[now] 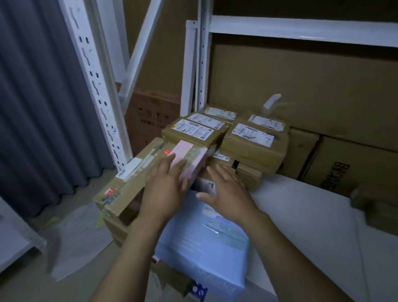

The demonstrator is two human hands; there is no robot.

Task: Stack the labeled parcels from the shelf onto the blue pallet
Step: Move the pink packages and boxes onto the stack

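Note:
A stack of labeled brown parcels (253, 140) fills the middle of the view. A pale pink box (190, 158) lies on a long brown carton (130, 176). My left hand (165, 186) rests flat against the pink box's near end, fingers straight. My right hand (228, 193) lies flat, fingers spread, on the parcels beside it, above a light blue parcel (205, 250). A corner of the blue pallet (198, 291) shows under the stack, near the bottom.
White metal shelf uprights (92, 72) rise at left and centre, with a shelf beam (319, 29) above. Large brown cartons (315, 93) stand behind the stack. A grey curtain (27, 103) hangs at left. A white board (318, 218) lies at right.

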